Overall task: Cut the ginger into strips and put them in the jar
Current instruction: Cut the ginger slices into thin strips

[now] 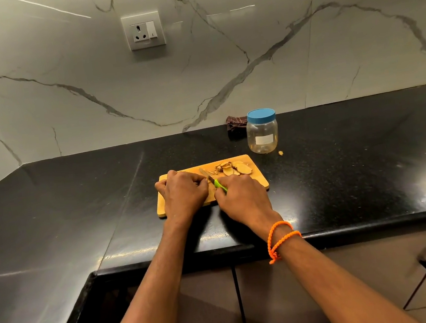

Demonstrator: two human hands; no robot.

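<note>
Ginger slices [232, 169] are piled at the far right of a wooden cutting board [259, 181] on the black tabletop [342, 166]. A green-handled knife [213, 181] is gripped by the right hand [242, 198], while the left hand [183, 192] is curled on the board beside the blade. A lidded jar [262, 131] is seen behind the board.

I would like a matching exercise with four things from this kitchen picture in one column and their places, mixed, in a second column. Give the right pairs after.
Things:
1. jar
2. knife
3. ginger slices
4. dark cloth

Places:
A. against the wall, left of the jar
B. on the far right part of the cutting board
C. in the right hand
D. on the counter behind the board, blue lid on

Pairs: 1-D, 2-C, 3-B, 4-A
</note>
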